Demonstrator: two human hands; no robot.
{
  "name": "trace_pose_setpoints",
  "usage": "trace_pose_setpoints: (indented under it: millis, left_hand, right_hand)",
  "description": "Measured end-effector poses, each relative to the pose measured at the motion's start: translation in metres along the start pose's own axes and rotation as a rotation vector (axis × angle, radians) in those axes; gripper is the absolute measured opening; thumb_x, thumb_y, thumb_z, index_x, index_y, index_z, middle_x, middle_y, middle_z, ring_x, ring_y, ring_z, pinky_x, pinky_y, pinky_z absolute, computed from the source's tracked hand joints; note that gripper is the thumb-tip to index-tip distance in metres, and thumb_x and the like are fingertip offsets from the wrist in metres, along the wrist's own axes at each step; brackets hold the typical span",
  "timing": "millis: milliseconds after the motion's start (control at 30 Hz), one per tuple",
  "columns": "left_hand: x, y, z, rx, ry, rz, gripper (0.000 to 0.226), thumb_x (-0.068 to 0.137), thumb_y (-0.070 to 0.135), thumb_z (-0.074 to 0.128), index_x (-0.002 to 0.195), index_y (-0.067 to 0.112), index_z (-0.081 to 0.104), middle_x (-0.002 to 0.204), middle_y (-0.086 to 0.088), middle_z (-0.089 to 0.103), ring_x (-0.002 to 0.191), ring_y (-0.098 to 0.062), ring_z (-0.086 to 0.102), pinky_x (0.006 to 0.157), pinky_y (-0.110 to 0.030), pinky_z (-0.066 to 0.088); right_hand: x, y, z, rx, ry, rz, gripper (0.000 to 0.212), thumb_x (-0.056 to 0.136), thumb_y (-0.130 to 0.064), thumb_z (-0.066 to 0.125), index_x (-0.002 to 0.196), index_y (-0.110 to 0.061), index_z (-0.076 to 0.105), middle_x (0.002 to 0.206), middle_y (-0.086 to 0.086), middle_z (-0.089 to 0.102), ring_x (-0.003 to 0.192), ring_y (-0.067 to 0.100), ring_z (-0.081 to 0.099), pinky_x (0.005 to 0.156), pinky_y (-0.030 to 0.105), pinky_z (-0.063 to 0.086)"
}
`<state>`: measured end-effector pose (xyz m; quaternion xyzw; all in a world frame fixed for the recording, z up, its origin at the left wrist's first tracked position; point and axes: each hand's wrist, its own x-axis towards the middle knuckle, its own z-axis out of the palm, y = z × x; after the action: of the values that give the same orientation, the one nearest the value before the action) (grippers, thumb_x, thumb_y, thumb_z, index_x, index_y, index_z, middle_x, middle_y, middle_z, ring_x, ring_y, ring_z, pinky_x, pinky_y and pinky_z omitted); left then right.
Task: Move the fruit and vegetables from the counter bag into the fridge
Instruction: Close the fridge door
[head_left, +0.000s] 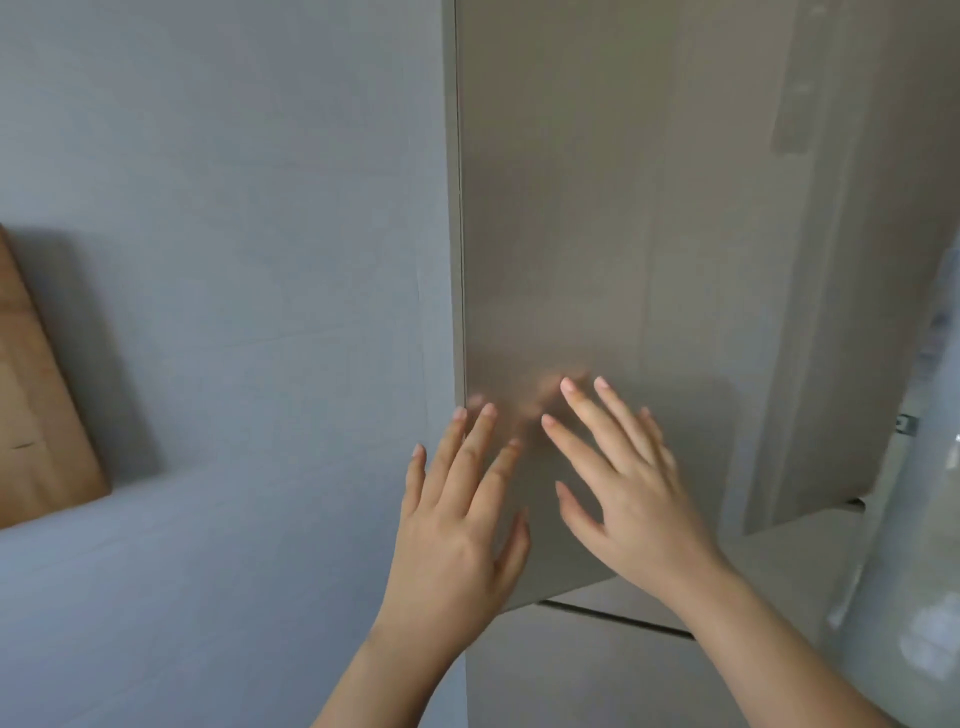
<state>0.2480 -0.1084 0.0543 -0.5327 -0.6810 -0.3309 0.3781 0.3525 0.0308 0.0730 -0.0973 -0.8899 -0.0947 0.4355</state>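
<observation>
Both hands are spread flat with fingers wide, nothing held. The left hand (457, 525) and right hand (628, 483) are laid side by side against the lower part of the taupe fridge door (597, 208), which fills the right of the scene. A wooden board (36, 395) is leaned on the grey wall (234, 208) at far left. No bag, fruit or vegetables can be seen.

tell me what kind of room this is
Probably a home kitchen. Both open hands, left and right, are at a tall glossy taupe door, likely the fridge's. A wooden cutting board leans against the grey wall to the left.
</observation>
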Motion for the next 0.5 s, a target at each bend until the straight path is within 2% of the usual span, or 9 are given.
trace_pose_setpoints:
  millis: [100,200,400,500]
  left_hand:
    - [0.017,-0.02,0.028,0.099,0.008,-0.023,0.044,0.081,0.023,0.047,0.124,0.013,0.048,0.145,-0.009,0.03,0.136,-0.033,0.021,0.1,-0.058,0.024]
    - [0.028,-0.038,0.055,0.146,0.006,-0.077,0.042,0.082,0.023,0.047,0.121,0.009,0.053,0.145,-0.016,0.034,0.136,-0.035,0.021,0.098,-0.062,0.025]
    - [0.05,-0.068,0.11,0.137,-0.066,-0.104,0.052,0.078,0.018,0.067,0.126,0.011,0.051,0.144,-0.019,0.035,0.136,-0.034,0.02,0.099,-0.06,0.022]
    - [0.063,-0.082,0.138,0.122,-0.11,-0.099,0.052,0.077,0.019,0.066,0.127,0.011,0.05,0.144,-0.018,0.035,0.135,-0.034,0.023,0.099,-0.059,0.026]
  right_hand:
    - [0.014,0.02,0.027,0.007,0.006,-0.01,0.049,0.081,-0.031,0.046,0.128,-0.018,0.051,0.149,0.003,0.031,0.138,0.024,0.02,0.102,0.055,0.028]
    - [0.026,0.038,0.052,0.007,0.0,-0.011,0.049,0.081,-0.031,0.045,0.128,-0.017,0.051,0.149,0.004,0.03,0.139,0.025,0.019,0.102,0.056,0.028]
    - [0.049,0.073,0.098,-0.022,-0.018,-0.012,0.05,0.08,-0.031,0.045,0.127,-0.016,0.052,0.149,0.006,0.029,0.138,0.028,0.019,0.102,0.058,0.025]
    - [0.061,0.089,0.118,-0.053,-0.033,0.009,0.05,0.079,-0.032,0.044,0.126,-0.016,0.053,0.149,0.008,0.03,0.138,0.029,0.019,0.102,0.059,0.023]
